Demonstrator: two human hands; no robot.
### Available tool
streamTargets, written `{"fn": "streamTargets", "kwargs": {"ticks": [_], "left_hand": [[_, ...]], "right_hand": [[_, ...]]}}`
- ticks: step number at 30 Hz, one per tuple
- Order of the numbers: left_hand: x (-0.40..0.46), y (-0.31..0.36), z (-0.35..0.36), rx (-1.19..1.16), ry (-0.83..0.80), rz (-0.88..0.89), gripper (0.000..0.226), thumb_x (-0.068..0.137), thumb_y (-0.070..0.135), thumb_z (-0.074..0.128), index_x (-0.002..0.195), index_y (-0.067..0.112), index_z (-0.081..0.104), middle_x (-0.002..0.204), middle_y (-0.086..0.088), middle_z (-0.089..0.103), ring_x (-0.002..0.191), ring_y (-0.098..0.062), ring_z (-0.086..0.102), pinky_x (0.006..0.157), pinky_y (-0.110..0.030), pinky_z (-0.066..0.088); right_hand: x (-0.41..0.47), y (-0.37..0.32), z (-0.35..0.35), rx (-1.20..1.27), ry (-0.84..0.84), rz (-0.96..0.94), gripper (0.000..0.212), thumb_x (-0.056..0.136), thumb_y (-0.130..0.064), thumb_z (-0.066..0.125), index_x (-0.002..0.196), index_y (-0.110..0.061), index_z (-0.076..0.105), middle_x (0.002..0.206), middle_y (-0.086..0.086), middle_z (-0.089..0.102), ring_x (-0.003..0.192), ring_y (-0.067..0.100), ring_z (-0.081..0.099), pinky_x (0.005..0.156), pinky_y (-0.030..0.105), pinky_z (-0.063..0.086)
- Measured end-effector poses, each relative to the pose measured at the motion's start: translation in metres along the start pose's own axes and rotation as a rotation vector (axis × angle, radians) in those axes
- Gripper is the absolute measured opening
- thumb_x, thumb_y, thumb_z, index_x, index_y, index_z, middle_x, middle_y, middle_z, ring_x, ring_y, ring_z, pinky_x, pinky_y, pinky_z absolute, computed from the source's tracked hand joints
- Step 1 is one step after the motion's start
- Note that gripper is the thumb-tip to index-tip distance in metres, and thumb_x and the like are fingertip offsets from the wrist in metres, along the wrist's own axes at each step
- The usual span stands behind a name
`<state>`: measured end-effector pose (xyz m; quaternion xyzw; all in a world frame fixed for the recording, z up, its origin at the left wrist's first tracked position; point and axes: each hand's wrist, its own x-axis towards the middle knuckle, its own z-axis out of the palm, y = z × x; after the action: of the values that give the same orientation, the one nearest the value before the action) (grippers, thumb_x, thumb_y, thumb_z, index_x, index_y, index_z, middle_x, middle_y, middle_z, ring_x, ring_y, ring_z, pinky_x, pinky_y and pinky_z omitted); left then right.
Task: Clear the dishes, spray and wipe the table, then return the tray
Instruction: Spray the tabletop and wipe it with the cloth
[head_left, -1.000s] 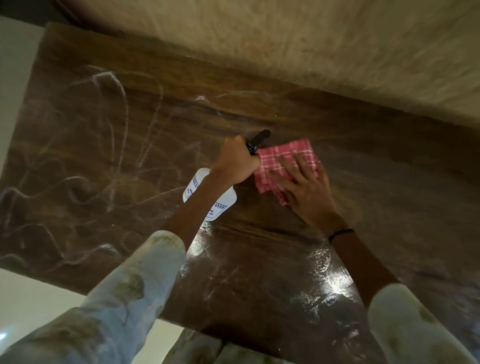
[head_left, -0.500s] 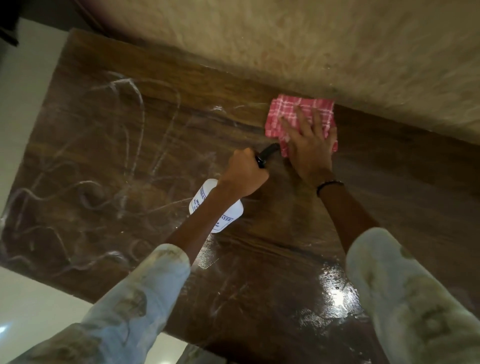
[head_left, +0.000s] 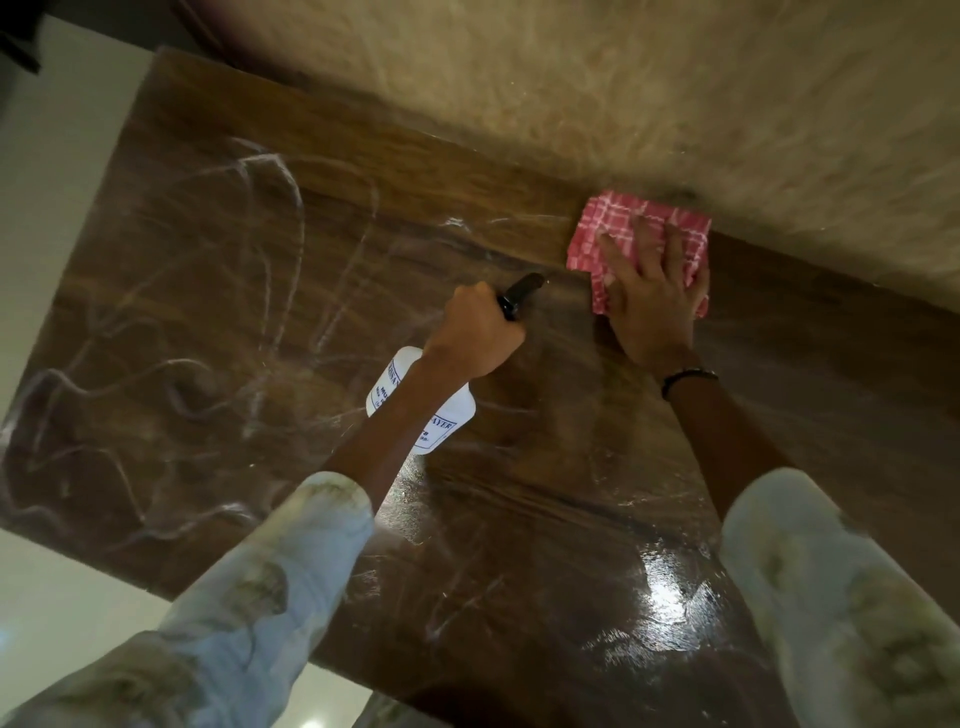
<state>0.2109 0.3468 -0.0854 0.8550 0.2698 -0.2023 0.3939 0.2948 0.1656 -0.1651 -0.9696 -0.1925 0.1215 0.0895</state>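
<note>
Two hands at work over the brown wooden table (head_left: 218, 291), both in pale patterned sleeves. Right hand (head_left: 652, 306) lies flat w/ fingers straight and spread, pressing the red-and-white checked cloth (head_left: 618, 228) down on the tabletop. Cloth sits under and beyond its fingers, right up at the table's far edge where it meets the beige textured wall (head_left: 623, 93); far corner of the cloth touches or nearly touches that wall, can't tell which. Black band (head_left: 688, 376) on that wrist.

Left hand (head_left: 475, 332) is just beside the right, on its thumb side and a bit nearer the person. Fingers curled tight round the neck of the white spray bottle (head_left: 447, 415); black nozzle (head_left: 522, 293) pokes out past the knuckles, aimed toward the cloth. Bottle body hangs below the wrist, partly hidden by the forearm, blue print on the label only partly legible.

Tabletop out past the left hand shows whitish looping streaks (head_left: 171, 374). Closer in, betw. the two forearms and under the right sleeve, the wood is wet and shiny w/ a bright glare patch (head_left: 662, 592). Pale floor (head_left: 67, 592) shows beyond the table's left edge.
</note>
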Motion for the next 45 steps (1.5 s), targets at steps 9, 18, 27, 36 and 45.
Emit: {"fn": "streamTargets", "kwargs": {"ticks": [9, 18, 27, 36, 45], "left_hand": [[0.020, -0.005, -0.011, -0.006, 0.102, -0.066, 0.034, 0.075, 0.015, 0.063, 0.104, -0.004, 0.059, 0.102, -0.020, 0.063, 0.088, -0.030, 0.062, 0.074, -0.036, 0.053], [0.032, -0.019, -0.033, -0.031, 0.142, -0.069, 0.033, 0.075, 0.012, 0.063, 0.105, -0.004, 0.059, 0.098, -0.020, 0.064, 0.088, -0.031, 0.063, 0.075, -0.037, 0.055], [0.015, -0.035, -0.048, -0.044, 0.170, -0.040, 0.028, 0.079, 0.014, 0.062, 0.100, -0.006, 0.061, 0.091, -0.022, 0.065, 0.077, -0.033, 0.061, 0.063, -0.032, 0.045], [-0.004, -0.047, -0.046, -0.068, 0.124, -0.056, 0.031, 0.084, 0.018, 0.061, 0.106, -0.004, 0.058, 0.098, -0.022, 0.063, 0.089, -0.036, 0.061, 0.074, -0.038, 0.051], [-0.013, -0.073, -0.041, -0.053, 0.111, -0.017, 0.024, 0.083, 0.017, 0.061, 0.098, -0.001, 0.064, 0.088, -0.020, 0.064, 0.075, -0.032, 0.062, 0.065, -0.036, 0.050]], "right_hand": [[-0.017, 0.010, 0.003, -0.028, -0.013, -0.105, 0.055, 0.096, -0.023, 0.046, 0.146, -0.038, 0.029, 0.159, -0.001, 0.016, 0.146, 0.033, 0.007, 0.105, 0.071, 0.017], [0.009, -0.006, 0.001, 0.012, -0.024, -0.058, 0.052, 0.098, -0.026, 0.043, 0.146, -0.040, 0.027, 0.160, -0.003, 0.010, 0.147, 0.031, 0.001, 0.108, 0.071, 0.008], [0.054, -0.121, 0.017, 0.002, -0.117, -0.237, 0.061, 0.095, -0.024, 0.047, 0.148, -0.040, 0.022, 0.161, -0.003, 0.000, 0.147, 0.030, -0.008, 0.107, 0.067, -0.003], [0.013, -0.043, 0.010, -0.131, -0.073, -0.300, 0.049, 0.094, -0.033, 0.038, 0.143, -0.036, 0.037, 0.156, 0.002, 0.027, 0.141, 0.036, 0.025, 0.102, 0.063, 0.028], [0.049, -0.127, 0.020, -0.026, -0.084, -0.262, 0.063, 0.094, -0.018, 0.049, 0.148, -0.040, 0.023, 0.161, -0.001, 0.005, 0.147, 0.032, -0.003, 0.107, 0.068, -0.001]]}}
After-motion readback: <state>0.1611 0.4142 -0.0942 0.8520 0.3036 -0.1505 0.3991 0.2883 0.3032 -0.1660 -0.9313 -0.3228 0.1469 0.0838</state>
